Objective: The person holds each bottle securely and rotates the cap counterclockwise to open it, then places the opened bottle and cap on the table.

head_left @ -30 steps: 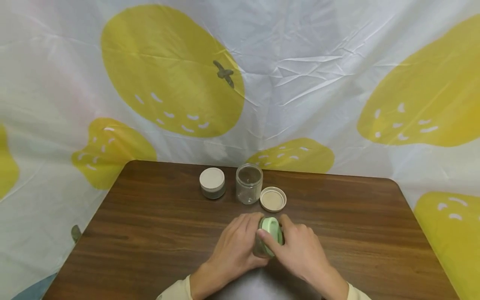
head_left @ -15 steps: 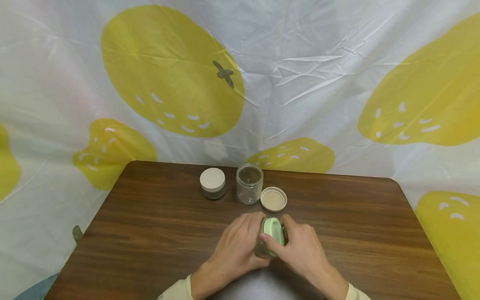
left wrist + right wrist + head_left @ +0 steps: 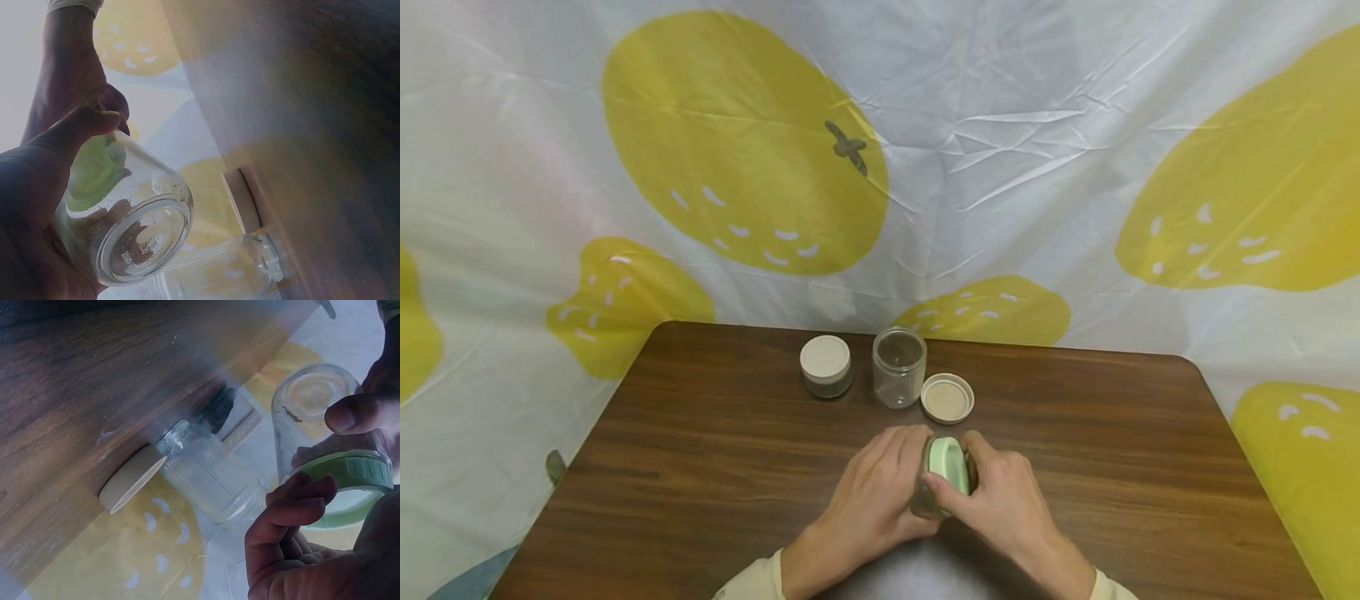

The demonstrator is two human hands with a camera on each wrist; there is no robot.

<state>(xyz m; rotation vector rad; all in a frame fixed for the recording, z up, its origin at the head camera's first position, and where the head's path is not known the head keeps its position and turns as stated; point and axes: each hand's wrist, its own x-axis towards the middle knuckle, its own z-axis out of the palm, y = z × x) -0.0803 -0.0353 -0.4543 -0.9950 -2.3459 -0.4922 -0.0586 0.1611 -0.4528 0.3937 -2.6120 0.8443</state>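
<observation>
A clear glass jar [image 3: 147, 240] with a light green lid [image 3: 951, 462] is held tilted above the table's near middle. My left hand [image 3: 876, 487] grips the jar's glass body, its thumb and fingers wrapped round the side. The right hand [image 3: 1003, 500] holds the green lid by its rim, fingers curled along the ribbed edge in the right wrist view. Through the glass in the left wrist view, the lid sits on the mouth and the jar's base faces the camera. Small specks or drops mark the glass near the base.
Toward the table's [image 3: 700, 467] back edge stand a clear jar [image 3: 898, 371] without a lid and a short jar with a white lid [image 3: 825, 358]. A beige lid [image 3: 947, 399] lies inner side up beside the clear jar. A lemon-print cloth [image 3: 1037, 208] hangs behind.
The jar and green lid have shifted slightly to the right, with both hands keeping their hold. The things at the back stand as before.
</observation>
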